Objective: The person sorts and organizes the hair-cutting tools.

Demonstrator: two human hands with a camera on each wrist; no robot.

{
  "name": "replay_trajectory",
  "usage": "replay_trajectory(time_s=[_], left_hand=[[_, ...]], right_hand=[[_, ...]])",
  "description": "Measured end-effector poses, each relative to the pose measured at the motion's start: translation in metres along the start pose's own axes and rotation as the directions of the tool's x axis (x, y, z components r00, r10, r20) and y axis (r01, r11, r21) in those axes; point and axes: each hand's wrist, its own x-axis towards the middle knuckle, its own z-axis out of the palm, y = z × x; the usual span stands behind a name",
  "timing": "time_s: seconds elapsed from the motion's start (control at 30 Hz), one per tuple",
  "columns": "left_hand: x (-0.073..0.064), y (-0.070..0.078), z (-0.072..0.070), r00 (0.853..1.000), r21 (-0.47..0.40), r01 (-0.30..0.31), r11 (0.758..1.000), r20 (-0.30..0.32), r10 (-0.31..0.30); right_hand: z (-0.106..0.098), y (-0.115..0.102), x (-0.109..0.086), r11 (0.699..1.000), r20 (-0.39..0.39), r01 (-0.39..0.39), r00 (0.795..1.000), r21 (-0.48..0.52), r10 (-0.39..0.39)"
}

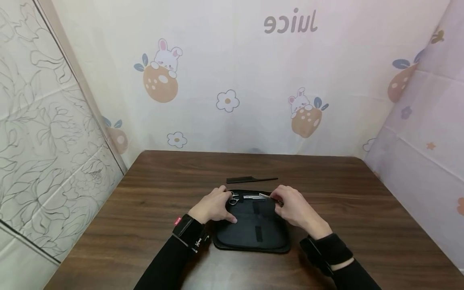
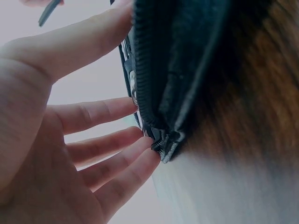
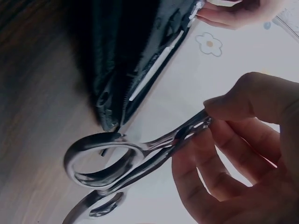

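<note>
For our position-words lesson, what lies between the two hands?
The head view shows the black case, with metal finger loops beside the left hand and a silver piece farther right.

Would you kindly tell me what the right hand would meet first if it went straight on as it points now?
Probably the black case, close by the right hand; the comb lies beyond, though depth is hard to judge.

Flat black zippered case [image 1: 241,233], shiny metal scissors [image 3: 163,140], held near its right edge
</note>
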Motion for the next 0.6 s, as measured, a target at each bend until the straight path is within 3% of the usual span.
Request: replay_trajectory(time_s=[0.17,0.6], left_hand=[[0.001,0.002,0.000,1.000,0.002,0.003,1.000,0.001,-0.003],[0.001,0.002,-0.001,1.000,0.002,0.016,1.000,0.016,-0.016]], right_hand=[[0.002,0.002,0.001,0.999,0.077,-0.006,0.997,-0.052,0.010],[0.003,0.004,0.010,0.989,0.191,0.069,0.981,-0.127,-0.044]])
